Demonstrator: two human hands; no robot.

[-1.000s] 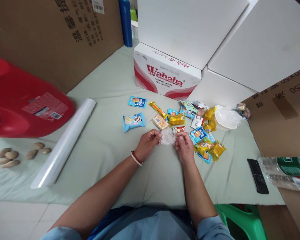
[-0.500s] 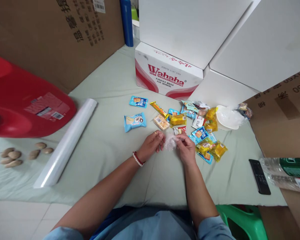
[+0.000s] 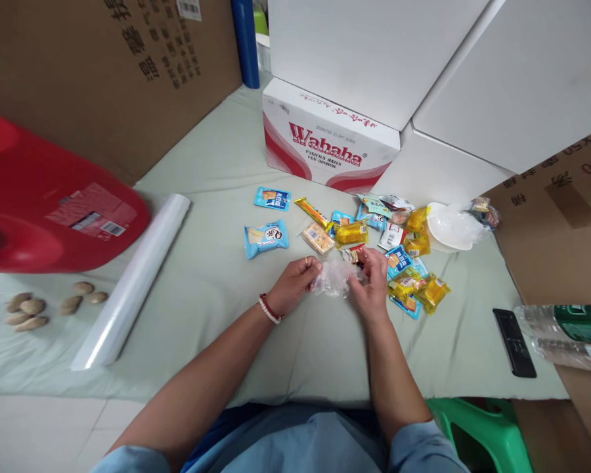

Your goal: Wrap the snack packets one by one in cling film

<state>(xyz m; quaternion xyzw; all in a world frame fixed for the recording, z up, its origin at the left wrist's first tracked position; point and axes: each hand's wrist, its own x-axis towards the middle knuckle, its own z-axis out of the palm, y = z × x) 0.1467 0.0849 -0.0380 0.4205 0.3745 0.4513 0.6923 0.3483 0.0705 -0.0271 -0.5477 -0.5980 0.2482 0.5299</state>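
In the head view, a crumpled piece of clear plastic film (image 3: 333, 276) with a frilled edge spreads between my two hands, above the cloth-covered table. My left hand (image 3: 294, 282), with a beaded bracelet at the wrist, pinches its left side between thumb and fingers. My right hand (image 3: 372, 286) has hold of the right side, its thumb and fingers curved around the film. Just behind the film lie a red-and-white packet (image 3: 350, 254), partly covered, and a square biscuit pack (image 3: 318, 238). Yellow snack packets (image 3: 432, 293) and a blue packet (image 3: 398, 261) lie right of my right hand.
A white bowl (image 3: 440, 240) with clear plastic stands at the right. Behind is a Wahaha carton (image 3: 329, 141). At left are a plastic roll (image 3: 132, 282), a red container (image 3: 54, 197) and several stones (image 3: 32, 307). A black phone (image 3: 515, 341) lies near bottles (image 3: 561, 322).
The clear film has opened out wider between my hands. My right hand's fingers have spread from a tight pinch and reach slightly farther forward. My left hand keeps its pinch.
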